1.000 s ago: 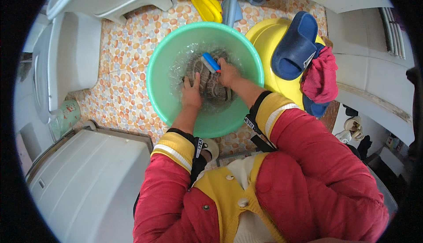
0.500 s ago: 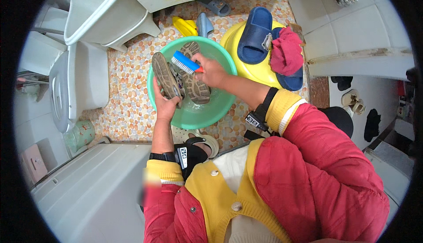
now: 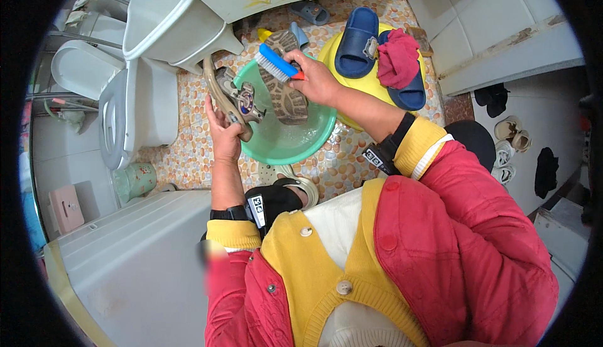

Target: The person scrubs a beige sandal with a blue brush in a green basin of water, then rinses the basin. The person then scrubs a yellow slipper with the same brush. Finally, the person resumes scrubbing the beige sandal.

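Note:
My left hand (image 3: 223, 130) grips a brown sandal-like shoe (image 3: 231, 95) by its edge, held on its side above the left rim of the green basin (image 3: 295, 149). In my right hand (image 3: 317, 80) is a blue scrubbing brush (image 3: 275, 63) with white bristles, held at the top of a second shoe (image 3: 287, 92). That shoe is turned sole-up over the basin; what supports it I cannot tell. The basin sits on the pebble-patterned floor and holds a little water.
Beside the basin a yellow tub (image 3: 370, 89) carries two blue slippers (image 3: 355, 40) and a red cloth (image 3: 398, 58). A toilet (image 3: 129, 111) and a white washbasin (image 3: 166, 23) are to the left, and a white appliance (image 3: 132, 265) is near me. Shoes (image 3: 505, 139) lie at right.
Both shoes have come up out of the green basin's water. My left hand lifted one to the left rim, and the brush hand rose to the other shoe's sole.

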The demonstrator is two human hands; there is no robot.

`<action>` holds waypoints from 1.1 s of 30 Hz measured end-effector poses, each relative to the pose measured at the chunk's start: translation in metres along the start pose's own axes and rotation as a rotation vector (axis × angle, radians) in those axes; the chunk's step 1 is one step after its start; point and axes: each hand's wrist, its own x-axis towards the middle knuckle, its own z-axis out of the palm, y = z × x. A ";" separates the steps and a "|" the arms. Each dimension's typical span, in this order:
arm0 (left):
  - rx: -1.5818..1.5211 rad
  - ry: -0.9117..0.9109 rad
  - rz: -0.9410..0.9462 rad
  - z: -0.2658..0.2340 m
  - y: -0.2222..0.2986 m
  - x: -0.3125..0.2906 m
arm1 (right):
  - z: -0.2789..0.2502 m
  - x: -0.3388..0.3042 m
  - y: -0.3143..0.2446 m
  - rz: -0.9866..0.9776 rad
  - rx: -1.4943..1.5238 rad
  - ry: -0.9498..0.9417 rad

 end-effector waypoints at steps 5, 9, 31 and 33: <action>-0.324 -0.137 -0.004 -0.004 0.016 -0.002 | -0.014 0.005 -0.017 -0.094 0.063 0.043; -0.524 -0.214 -0.052 -0.008 0.020 -0.002 | -0.020 0.006 -0.017 -0.068 0.191 0.023; -0.814 -0.192 -0.246 -0.019 -0.003 0.003 | 0.001 0.013 0.007 0.166 0.465 -0.138; -0.781 -0.235 -0.275 -0.015 -0.006 0.002 | 0.006 0.012 0.005 0.135 0.614 -0.156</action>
